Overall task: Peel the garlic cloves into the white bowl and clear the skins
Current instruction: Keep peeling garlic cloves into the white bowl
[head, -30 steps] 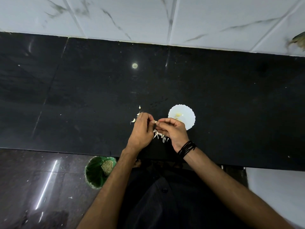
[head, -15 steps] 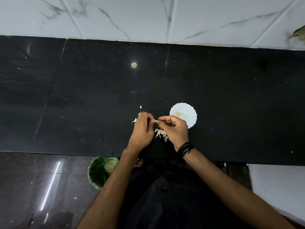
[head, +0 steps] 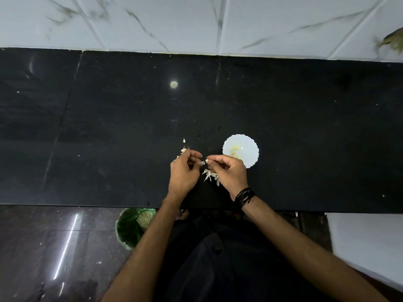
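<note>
My left hand (head: 184, 171) and my right hand (head: 229, 171) meet over the black counter, fingers curled, pinching a small garlic clove (head: 204, 162) between their tips. A pale strip of skin sticks out between the two hands. Under my right hand lies a small heap of garlic skins (head: 209, 175). More loose skins (head: 183, 149) lie just beyond my left hand. The white scalloped bowl (head: 248, 144) stands to the right of my right hand, with a few peeled pieces inside it.
The black stone counter (head: 305, 127) runs across the view, with a white marble-tiled wall (head: 196, 22) behind it. A green bin (head: 130, 227) with scraps stands on the dark floor below the counter's front edge, to the left of my body.
My hands have drawn slightly apart, and a bit of skin now shows between the fingertips. The bowl and the heaps of skins have not moved.
</note>
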Demonstrator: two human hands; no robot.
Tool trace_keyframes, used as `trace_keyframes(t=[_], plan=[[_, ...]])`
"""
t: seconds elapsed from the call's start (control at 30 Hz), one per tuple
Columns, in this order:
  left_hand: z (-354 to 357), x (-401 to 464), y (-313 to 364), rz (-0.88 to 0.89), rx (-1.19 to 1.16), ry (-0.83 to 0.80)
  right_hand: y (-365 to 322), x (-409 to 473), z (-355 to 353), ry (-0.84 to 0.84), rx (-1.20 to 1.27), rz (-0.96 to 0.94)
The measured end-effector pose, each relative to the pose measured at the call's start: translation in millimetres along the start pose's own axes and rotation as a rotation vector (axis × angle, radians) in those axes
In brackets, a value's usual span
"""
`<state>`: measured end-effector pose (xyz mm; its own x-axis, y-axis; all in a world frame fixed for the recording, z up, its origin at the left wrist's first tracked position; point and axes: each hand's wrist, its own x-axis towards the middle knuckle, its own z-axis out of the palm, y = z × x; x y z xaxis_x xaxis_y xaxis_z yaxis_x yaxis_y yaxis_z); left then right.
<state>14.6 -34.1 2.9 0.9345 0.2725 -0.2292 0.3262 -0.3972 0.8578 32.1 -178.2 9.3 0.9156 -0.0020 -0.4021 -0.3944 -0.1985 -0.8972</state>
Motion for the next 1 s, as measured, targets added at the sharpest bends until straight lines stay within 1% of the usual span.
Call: trace_keyframes(t=[0.2, 0.33, 0.43, 0.57, 0.73, 0.83, 0.9, 1.0], plan=[[6, -4, 6, -0.065, -0.141, -0.015, 0, 1, -3, 0.02, -0.046, -0.06], [11, -4, 8, -0.11, -0.17, 0.013, 1, 0, -7, 0.027, -0.076, -0.102], [13, -3, 5, -0.145, -0.211, -0.004, 2, 1, -10, 0.031, -0.114, -0.137], [14, -2, 1, -0.157, -0.226, -0.053, 4, 1, -13, 0.011, -0.215, -0.234], [13, 1, -6, -0.173, -0.22, -0.17, 2, -2, -19, -0.014, -0.32, -0.356], [14, -1, -3, -0.161, -0.237, -0.163, 2, 1, -20, -0.012, -0.294, -0.329], [17, -5, 3, -0.213, -0.329, -0.12, 2, 2, -19, 0.0, -0.216, -0.262], [21, -10, 10, -0.315, -0.502, -0.086, 3, 3, -21, -0.031, -0.13, -0.201]])
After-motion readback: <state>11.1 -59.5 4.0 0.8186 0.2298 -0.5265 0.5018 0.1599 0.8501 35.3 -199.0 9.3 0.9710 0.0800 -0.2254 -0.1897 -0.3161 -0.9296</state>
